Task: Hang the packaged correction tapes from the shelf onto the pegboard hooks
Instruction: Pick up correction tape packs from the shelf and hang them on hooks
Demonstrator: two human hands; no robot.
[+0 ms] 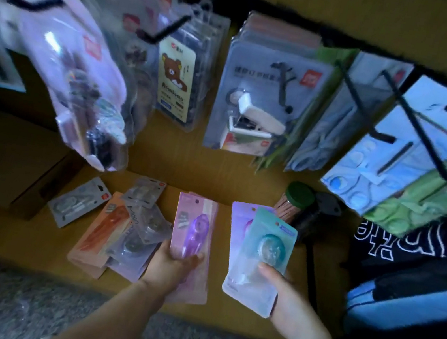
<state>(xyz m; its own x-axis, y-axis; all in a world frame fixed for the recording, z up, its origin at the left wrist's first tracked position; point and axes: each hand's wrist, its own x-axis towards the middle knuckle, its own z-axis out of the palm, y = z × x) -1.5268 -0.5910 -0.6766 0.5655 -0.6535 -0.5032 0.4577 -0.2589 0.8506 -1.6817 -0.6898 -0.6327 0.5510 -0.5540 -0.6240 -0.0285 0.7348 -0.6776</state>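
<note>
My left hand [173, 269] grips a pink pack with a purple correction tape [194, 230], held flat over the wooden shelf [220, 318]. My right hand [285, 295] holds two overlapping packs, a teal one with a round tape [270, 245] on top of a lilac one [239, 226]. More packaged tapes lie in a loose pile [122, 229] on the shelf to the left, among them an orange pack [103, 233] and a grey one [78, 200]. Black pegboard hooks [166, 29] jut out above, most loaded with hanging packs.
Stapler packs [254, 100], a bear-printed pack [174, 80] and blue and green packs [415, 161] hang from hooks above the shelf. A green-lidded jar [296, 200] stands at the shelf's back right. A cardboard box [8, 161] sits left. Dark and blue bags [409, 292] crowd the right.
</note>
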